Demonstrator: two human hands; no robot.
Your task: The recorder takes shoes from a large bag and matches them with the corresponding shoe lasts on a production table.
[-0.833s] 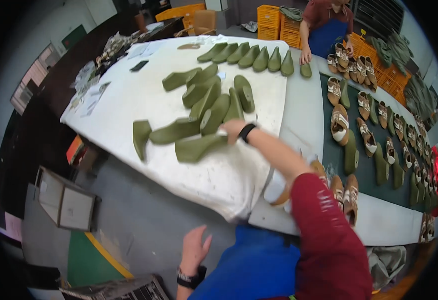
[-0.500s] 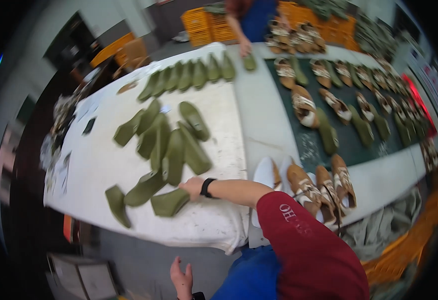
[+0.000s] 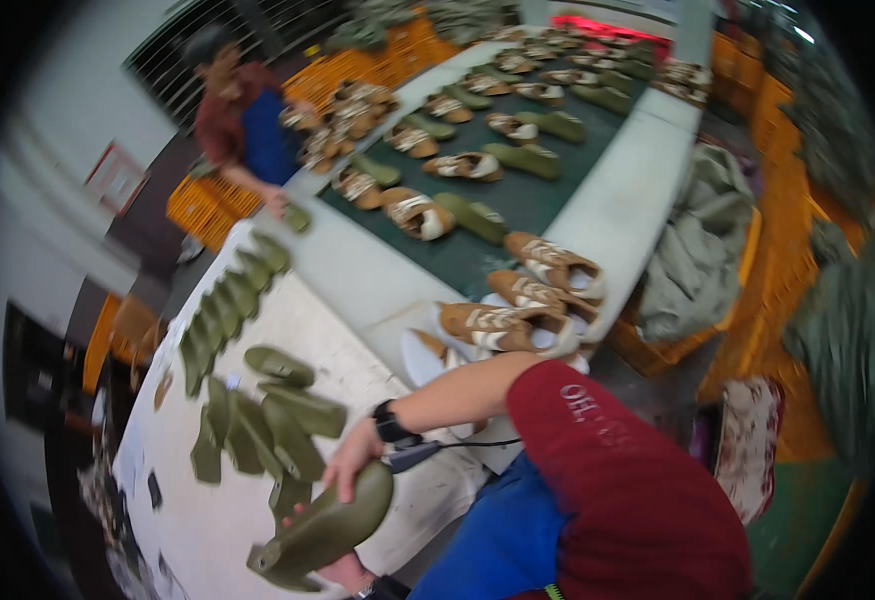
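An olive-green shoe last (image 3: 333, 525) is tilted in front of me, above the near edge of the white-covered table (image 3: 428, 515). My right hand (image 3: 356, 460) grips it from above at its rounded end. From beneath, my left hand (image 3: 346, 572) supports the same last; its palm is mostly hidden, and some fingertips show on the far side. Several more green lasts (image 3: 293, 440) lie loosely just beyond my hands. Farther off, a row of lasts (image 3: 220, 310) stands side by side along the table's far edge.
Brown-and-white shoes (image 3: 508, 325) stand at the table's corner near my right forearm. Shoe uppers and lasts cover a dark green mat (image 3: 358, 225). Across the table, a co-worker (image 3: 248, 120) touches another last (image 3: 298, 217). Orange crates (image 3: 648, 350) with grey-green cloth stand at right.
The view has turned to the right. My right hand has lifted a last off the table and drawn it toward me. My left hand, empty before, has come up under it.
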